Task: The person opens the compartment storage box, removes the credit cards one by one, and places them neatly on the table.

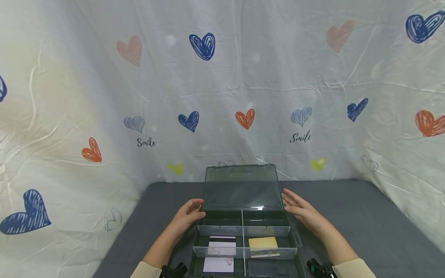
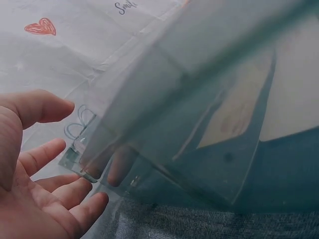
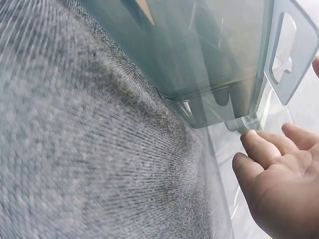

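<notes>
A translucent dark-green divided box [image 1: 300, 266] sits on the table with its hinged lid [image 1: 243, 189] raised and leaning back. My left hand [image 1: 186, 216] is at the left side of the lid's base, thumb and fingers spread around the hinge corner. On the opposite side, my right hand [image 1: 303, 211] has its relaxed fingers right at the lid's lower right edge. White cards [image 1: 218, 265] lie in the left middle and left front compartments. A yellow notepad-like block [image 1: 263, 243] is in the right middle one. Both wrist views show slightly bent fingers beside the clear plastic.
Dark grey cloth covers the table [image 1: 333, 204] on both sides of the box. Behind it hangs a white curtain [image 1: 222, 85] printed with hearts and the word Smile. Clear dividers [image 1: 267, 231] split the box into several compartments.
</notes>
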